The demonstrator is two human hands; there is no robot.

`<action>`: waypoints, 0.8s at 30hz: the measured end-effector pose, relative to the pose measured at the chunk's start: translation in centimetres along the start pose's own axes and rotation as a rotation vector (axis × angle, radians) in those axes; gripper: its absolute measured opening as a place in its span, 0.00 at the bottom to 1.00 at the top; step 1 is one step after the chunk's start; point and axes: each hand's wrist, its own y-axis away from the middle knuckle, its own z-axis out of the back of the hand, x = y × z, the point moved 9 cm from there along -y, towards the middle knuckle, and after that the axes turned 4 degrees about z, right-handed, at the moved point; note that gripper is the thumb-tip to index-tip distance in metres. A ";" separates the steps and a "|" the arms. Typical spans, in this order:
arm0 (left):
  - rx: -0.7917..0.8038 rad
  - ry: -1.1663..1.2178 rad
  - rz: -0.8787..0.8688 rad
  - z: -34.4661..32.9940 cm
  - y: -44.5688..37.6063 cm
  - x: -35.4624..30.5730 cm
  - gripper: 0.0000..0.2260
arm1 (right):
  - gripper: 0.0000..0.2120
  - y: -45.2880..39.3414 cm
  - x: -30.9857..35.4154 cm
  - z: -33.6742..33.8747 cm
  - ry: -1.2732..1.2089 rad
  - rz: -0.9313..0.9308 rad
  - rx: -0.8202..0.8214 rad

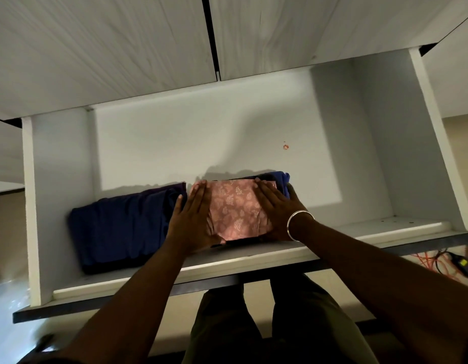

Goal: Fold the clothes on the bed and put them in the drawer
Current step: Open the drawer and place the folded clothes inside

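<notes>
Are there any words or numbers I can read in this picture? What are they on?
No words or numbers can be read here.
Pink cloth: only a leaf and flower pattern, no letters.
Orange mark on the shelf's back wall: a tiny squiggle, too small to read.
Device on the floor, right: has a yellowish patch, too blurred to read.

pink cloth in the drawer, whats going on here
A person is setting a folded pink floral-patterned cloth into an open white drawer. The left hand and right hand lie flat with straight fingers on its two sides, pressing it onto a folded blue garment beneath. A folded dark navy garment already lies just to its left. The right wrist wears a silver bangle.
</notes>
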 end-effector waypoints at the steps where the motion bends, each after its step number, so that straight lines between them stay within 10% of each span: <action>1: 0.004 0.008 0.012 -0.1 0.1 0.2 0.62 | 0.62 0.3 -0.4 -0.4 -0.042 -0.030 0.034; 9: -0.160 0.136 -0.115 5.0 1.6 -3.3 0.51 | 0.52 2.4 -1.2 3.9 -0.425 -0.207 0.054; 13: -0.228 0.279 -0.218 9.2 1.8 -6.1 0.32 | 0.18 6.5 -2.3 6.8 -0.498 -0.423 -0.119; 24: -0.128 0.247 -0.630 14.1 3.9 -20.5 0.15 | 0.10 27.6 -1.5 5.3 -0.963 -1.129 -0.748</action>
